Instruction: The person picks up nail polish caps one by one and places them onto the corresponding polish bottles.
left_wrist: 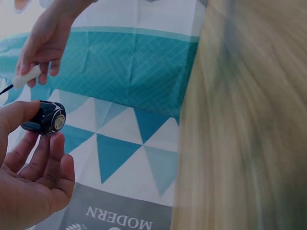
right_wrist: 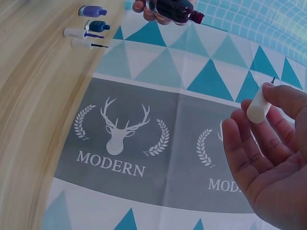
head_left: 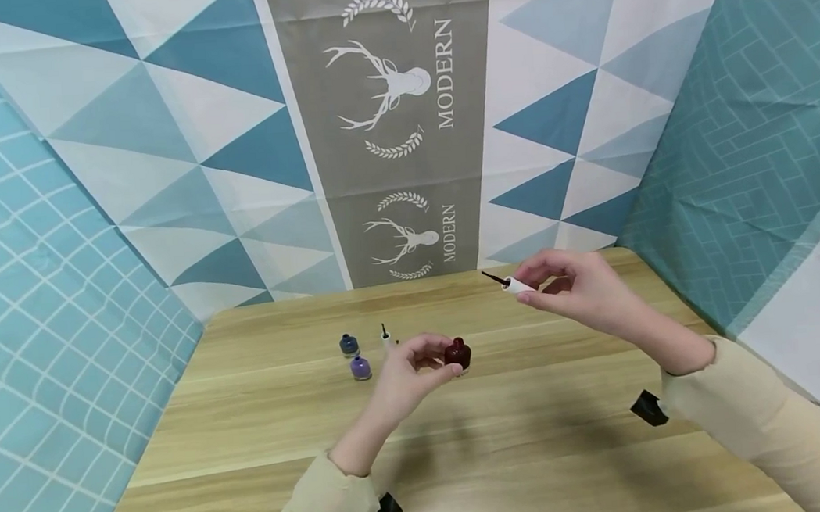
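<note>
Dark-red nail polish bottle (head_left: 457, 353) pinched in left hand (head_left: 406, 377) grip just above counter (head_left: 534, 436) middle, right hand (head_left: 581, 288) pinching white-handled brush (head_left: 513, 284) raised near the far edge, blue bottle (head_left: 348, 343) and purple bottle (head_left: 360, 367) standing left of them.

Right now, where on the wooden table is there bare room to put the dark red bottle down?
The wide front of the light wooden table, between the two sleeves, is bare, and so is the right rear part. It is crowded at the left rear, around the small blue bottle, the purple bottle and the white brush caps.
</note>
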Tool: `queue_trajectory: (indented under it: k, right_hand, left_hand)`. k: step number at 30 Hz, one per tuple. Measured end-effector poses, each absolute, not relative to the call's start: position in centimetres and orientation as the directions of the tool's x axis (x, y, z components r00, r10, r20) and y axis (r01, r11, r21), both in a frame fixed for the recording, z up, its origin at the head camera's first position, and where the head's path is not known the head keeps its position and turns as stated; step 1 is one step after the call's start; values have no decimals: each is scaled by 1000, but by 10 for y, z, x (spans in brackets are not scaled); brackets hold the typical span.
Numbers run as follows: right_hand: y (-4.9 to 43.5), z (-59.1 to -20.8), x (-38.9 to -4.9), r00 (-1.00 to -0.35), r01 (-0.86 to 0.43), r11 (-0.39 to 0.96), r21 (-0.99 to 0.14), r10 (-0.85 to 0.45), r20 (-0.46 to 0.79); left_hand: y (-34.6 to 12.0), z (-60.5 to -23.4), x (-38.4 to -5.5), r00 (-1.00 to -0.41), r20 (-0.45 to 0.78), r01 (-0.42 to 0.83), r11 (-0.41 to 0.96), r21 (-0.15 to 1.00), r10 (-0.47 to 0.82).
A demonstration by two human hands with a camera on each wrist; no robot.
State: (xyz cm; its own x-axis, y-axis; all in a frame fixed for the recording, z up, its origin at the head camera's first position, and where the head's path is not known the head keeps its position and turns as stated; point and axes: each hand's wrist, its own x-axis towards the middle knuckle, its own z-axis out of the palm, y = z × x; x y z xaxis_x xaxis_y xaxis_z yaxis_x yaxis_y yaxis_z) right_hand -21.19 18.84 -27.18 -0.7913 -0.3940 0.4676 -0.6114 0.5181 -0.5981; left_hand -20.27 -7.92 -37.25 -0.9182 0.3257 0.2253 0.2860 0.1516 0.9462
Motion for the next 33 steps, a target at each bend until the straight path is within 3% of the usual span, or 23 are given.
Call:
queue_trajectory:
  k: [11,33]
  right_hand:
    - [185,-276,-212,-710,-701,543,-462,-472,522]
    - [173,-282,-209,-624,-781,489,-389,-596,505]
  left_hand:
    - [-78,-382,-197,-910,272,333,162,929,313]
    - [-78,-381,-189,-926,257,307,155,939,276]
